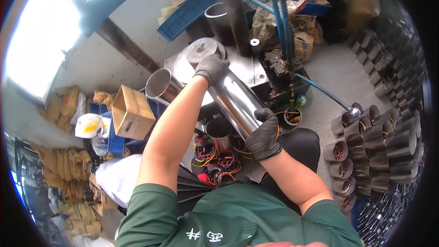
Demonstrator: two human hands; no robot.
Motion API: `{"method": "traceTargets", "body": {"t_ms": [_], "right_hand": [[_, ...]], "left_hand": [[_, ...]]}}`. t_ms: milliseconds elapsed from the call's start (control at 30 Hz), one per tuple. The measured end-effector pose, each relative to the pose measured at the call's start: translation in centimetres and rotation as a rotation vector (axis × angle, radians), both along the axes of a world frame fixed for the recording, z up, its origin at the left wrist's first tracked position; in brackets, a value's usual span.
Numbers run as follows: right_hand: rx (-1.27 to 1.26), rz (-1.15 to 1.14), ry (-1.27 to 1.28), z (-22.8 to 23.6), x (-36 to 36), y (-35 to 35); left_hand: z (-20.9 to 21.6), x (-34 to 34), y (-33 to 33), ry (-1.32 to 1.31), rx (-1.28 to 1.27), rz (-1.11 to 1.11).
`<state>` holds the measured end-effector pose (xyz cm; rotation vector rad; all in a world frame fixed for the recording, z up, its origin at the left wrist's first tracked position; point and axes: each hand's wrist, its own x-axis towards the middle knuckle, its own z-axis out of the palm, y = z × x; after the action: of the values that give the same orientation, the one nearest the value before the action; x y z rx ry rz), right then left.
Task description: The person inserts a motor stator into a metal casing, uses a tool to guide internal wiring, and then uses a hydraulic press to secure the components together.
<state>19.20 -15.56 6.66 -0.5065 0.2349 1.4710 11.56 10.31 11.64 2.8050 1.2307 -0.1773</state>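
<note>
A shiny metal cylinder [238, 103] lies tilted across my grasp, its far end toward the press plate and its near end toward my right knee. My left hand [211, 69], in a dark grey glove, is closed around the far end. At the near end my right hand [264, 136], gloved too, grips the side with its thumb on top. Just beyond my left hand a round metal block [201, 50] sits on the metal plate [249, 71]. Below the cylinder stand an open metal tube [220, 130] and motor windings with coloured wires [222, 174].
Another open tube [160, 83] stands left of the plate. A blue lever with a ball end [354, 112] sticks out to the right. Rows of metal tubes with wires [361, 155] stand on the right floor. A cardboard box [132, 114] sits at the left, and a dark column [233, 13] rises behind.
</note>
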Motion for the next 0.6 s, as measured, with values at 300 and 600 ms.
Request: {"method": "traceTargets", "body": {"t_ms": [300, 600], "right_hand": [[-0.002, 0.020, -0.002, -3.9, -0.4, 0.7], [-0.032, 0.002, -0.126, -2.4, -1.2, -1.8]], "left_hand": [[-0.8, -0.5, 0.7, -0.400, -0.050, 0.438], [-0.4, -1.1, 0.0, -0.428, 0.000, 0.515]]}}
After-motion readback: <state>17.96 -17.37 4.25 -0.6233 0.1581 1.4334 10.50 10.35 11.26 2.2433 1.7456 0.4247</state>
